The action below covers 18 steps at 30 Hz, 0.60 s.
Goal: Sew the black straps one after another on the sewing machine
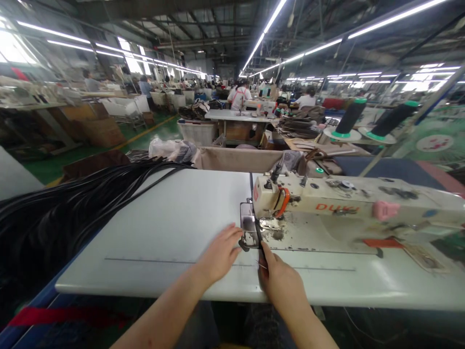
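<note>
A cream sewing machine [348, 203] lies across the right half of the white table [170, 228]. A thin black strip [258, 238] runs under its presser foot, over the metal needle plate [249, 228]. My left hand [220, 252] rests flat on the table just left of the needle plate, fingertips touching the strip's end. My right hand [279, 276] pinches the strip in front of the needle. A large heap of long black strips [65, 213] drapes over the table's left side.
Two black thread cones [350, 116] stand behind the machine. A beige cloth-sided bin [236, 159] sits beyond the table. Other workers sit at benches in the far hall. Cardboard boxes [94, 126] line the green-floored aisle at left.
</note>
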Motion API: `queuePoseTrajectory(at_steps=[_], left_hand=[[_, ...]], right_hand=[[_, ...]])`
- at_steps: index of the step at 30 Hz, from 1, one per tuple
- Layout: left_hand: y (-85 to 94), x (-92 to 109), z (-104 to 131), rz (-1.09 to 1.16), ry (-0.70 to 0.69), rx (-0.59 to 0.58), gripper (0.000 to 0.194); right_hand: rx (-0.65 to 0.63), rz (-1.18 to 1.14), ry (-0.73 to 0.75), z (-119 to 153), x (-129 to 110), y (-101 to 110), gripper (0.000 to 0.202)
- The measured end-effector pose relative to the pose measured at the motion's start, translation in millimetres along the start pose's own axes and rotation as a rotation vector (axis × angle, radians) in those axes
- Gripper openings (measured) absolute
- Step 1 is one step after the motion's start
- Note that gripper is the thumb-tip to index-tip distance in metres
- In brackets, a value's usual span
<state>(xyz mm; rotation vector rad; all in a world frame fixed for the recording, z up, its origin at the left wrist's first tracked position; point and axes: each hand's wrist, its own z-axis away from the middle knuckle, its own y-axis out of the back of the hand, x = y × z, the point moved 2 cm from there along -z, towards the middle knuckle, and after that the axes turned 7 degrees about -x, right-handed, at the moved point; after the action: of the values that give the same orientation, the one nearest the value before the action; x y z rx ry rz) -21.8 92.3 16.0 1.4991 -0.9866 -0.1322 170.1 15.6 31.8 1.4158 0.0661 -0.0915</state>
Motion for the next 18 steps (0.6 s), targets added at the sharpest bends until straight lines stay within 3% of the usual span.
queuePoseTrajectory(at_steps=[2,5,12,18], left_hand=[[-15.7,24,-12,-0.054,-0.021,-0.057,0.047],[-26.8,42,-19,-0.125,-0.024,-0.040,0.045],[-37.2,42,-12,-0.242,-0.098,0.004,0.046],[-37.4,44,-12,-0.311,-0.099,-0.012,0.064]], right_hand=[[0.023,-0.029,0.018,2,1,-3,0.056],[0.064,-0.080,0.041,5,6,-8,0.052],[0.155,-0.305,0.113,8,29,-4,0.041],[0.284,-0.151,0.037,-3,52,-2,0.037]])
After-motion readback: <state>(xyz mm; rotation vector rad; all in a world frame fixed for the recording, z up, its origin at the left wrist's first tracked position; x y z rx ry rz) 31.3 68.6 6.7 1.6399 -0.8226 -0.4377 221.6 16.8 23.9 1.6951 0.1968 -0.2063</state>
